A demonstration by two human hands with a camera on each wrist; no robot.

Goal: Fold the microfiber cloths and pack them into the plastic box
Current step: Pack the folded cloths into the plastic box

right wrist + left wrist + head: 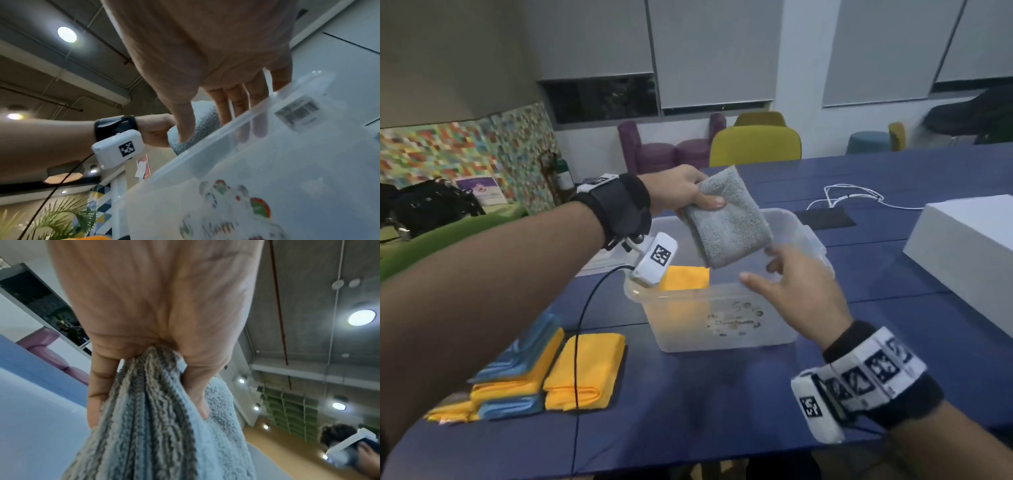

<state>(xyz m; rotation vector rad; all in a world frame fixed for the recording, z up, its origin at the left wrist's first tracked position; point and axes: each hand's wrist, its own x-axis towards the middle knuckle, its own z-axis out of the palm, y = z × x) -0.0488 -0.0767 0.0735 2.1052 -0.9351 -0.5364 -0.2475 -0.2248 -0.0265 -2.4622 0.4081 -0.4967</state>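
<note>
Head view puts the left hand (685,192) above the far left part of the plastic box (722,329), thumb on top and fingers beneath, pinching one short end of the folded grey cloth (729,219). The cloth hangs from that grip with its long axis slanting down and toward the right hand (791,291), its free end over the open box. The right hand is nearer that free end, fingers spread and relaxed, grasping nothing, just beside the cloth's lower corner above the near rim. One folded orange cloth (685,278) already stands inside at the left wall, so the grey one likely goes down beside it. Left wrist view alone shows the stacked folded edges (148,402) squeezed between thumb and fingers. Right wrist view alone shows fingertips (244,129) dipped behind the box's clear wall.
</note>
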